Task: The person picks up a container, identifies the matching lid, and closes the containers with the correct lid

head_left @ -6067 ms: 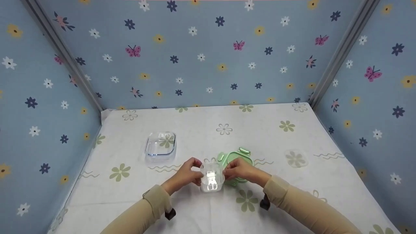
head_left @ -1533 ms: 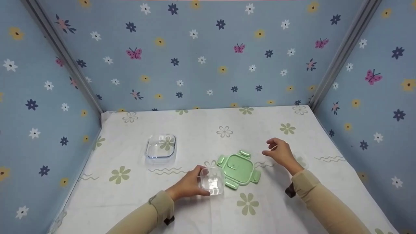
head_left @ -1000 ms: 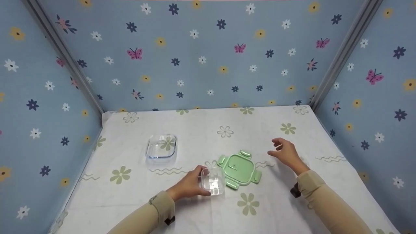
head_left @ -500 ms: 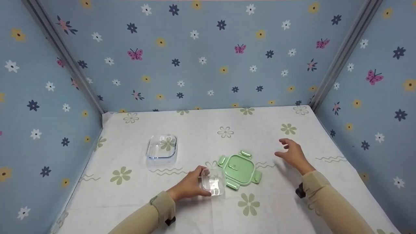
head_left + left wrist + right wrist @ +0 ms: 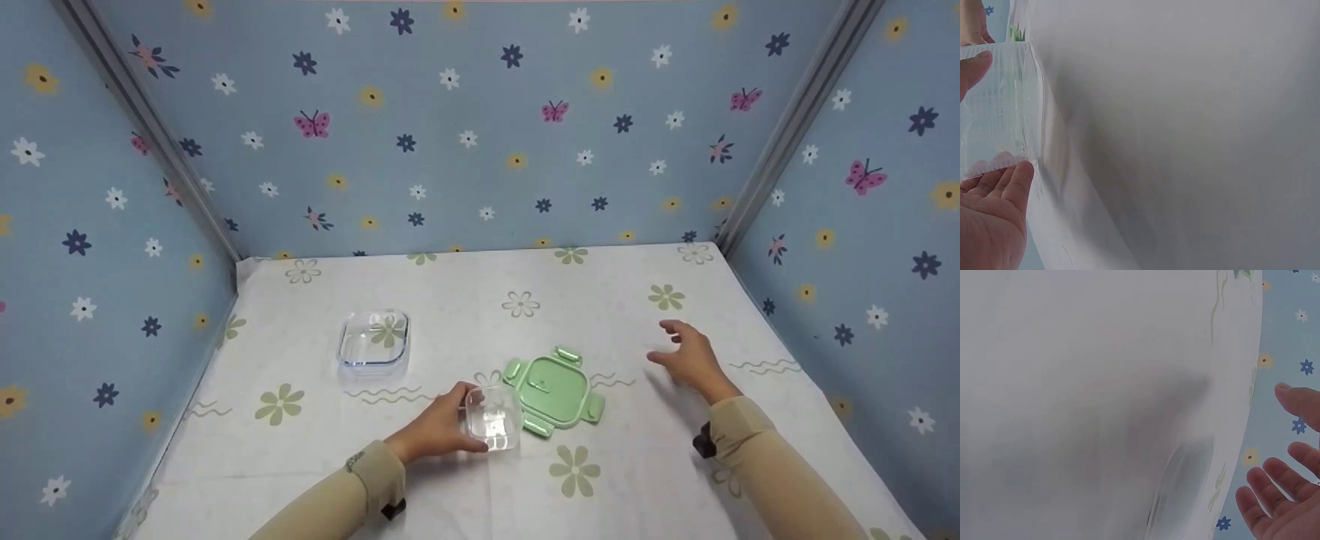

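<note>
My left hand (image 5: 435, 429) grips a small clear plastic container (image 5: 495, 421) by its sides, thumb at the near side and fingers at the far side. The left wrist view shows the ribbed wall of this container (image 5: 999, 107) between thumb and fingers. My right hand (image 5: 694, 364) hovers over the cloth at the right, fingers spread and slightly bent, holding nothing. Below it, the right wrist view catches part of a flat transparent piece (image 5: 1182, 489), which looks like a clear lid; in the head view the hand covers it. Right beside the plastic container lies a green clip lid (image 5: 556, 390).
A square glass container (image 5: 373, 341) stands at the back left of the table. White flowered cloth (image 5: 465, 300) covers the tabletop. Blue patterned walls (image 5: 480, 150) rise at the back and both sides.
Six seconds ago both hands were on the plastic container. The right hand has since let go and drifted steadily right, past the green lid. Lately the left hand stays put, still holding the container.
</note>
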`<state>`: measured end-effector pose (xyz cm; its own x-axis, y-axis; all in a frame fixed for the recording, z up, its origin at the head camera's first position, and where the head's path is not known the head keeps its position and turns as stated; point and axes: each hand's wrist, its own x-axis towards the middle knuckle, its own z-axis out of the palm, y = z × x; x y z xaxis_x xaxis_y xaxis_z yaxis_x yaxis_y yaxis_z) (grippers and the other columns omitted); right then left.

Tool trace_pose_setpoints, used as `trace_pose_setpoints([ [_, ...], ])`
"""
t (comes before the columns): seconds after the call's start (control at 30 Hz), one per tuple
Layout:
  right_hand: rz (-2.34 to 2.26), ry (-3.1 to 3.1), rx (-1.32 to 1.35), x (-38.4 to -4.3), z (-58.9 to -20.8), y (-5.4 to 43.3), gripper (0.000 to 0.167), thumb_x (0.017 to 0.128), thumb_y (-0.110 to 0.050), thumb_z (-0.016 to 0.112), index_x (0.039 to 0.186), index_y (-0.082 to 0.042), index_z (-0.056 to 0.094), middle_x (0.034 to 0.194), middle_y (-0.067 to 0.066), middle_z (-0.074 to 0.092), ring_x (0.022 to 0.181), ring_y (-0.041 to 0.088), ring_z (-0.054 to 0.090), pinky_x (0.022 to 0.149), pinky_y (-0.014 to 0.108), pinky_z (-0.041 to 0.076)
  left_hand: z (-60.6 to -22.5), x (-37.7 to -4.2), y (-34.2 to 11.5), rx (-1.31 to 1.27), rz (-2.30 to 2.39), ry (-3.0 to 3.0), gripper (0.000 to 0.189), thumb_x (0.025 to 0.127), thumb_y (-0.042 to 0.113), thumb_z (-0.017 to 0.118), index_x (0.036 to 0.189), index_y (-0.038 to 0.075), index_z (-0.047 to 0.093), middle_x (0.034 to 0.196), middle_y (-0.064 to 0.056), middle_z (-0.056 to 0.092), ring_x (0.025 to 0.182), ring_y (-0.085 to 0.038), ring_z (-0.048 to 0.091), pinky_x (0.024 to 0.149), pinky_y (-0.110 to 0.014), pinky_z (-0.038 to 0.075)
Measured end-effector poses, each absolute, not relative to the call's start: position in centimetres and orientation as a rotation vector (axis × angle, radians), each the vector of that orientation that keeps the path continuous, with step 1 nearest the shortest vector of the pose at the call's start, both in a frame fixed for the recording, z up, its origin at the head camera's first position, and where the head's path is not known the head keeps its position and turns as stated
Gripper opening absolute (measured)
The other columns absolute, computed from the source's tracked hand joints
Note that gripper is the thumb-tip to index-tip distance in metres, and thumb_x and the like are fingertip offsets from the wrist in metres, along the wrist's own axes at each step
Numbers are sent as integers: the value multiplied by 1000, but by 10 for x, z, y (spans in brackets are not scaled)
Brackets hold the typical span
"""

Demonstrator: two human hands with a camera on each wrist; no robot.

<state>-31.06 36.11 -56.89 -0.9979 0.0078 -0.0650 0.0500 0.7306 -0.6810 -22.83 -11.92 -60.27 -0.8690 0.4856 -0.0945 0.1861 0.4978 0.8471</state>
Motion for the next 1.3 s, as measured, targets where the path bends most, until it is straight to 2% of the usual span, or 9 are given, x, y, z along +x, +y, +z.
trace_pose_setpoints([
  [0.63,-993,2802,120,-305,-578,399,87,96,-21,83,162,7,35,166,40,34,153,60,33,125,72,32,-601,-228,-118,533,1324,2404,85,76,24,99,144,10,49,154,-19,60,144,-42,57,125,-56,44],
  [1.07,-922,2768,149,-300,-588,412,92,94,-24,85,162,8,33,164,45,32,154,61,33,127,71,30,-601,-229,-119,538,1306,2417,85,76,25,99,143,10,50,153,-18,60,141,-40,59,123,-55,46],
  [1.3,-898,2802,92,-297,-588,413,91,93,-23,85,159,12,34,161,47,35,150,63,37,124,72,34,-601,-228,-118,566,1311,2422,86,75,24,98,144,8,49,153,-21,60,143,-42,59,124,-55,45],
])
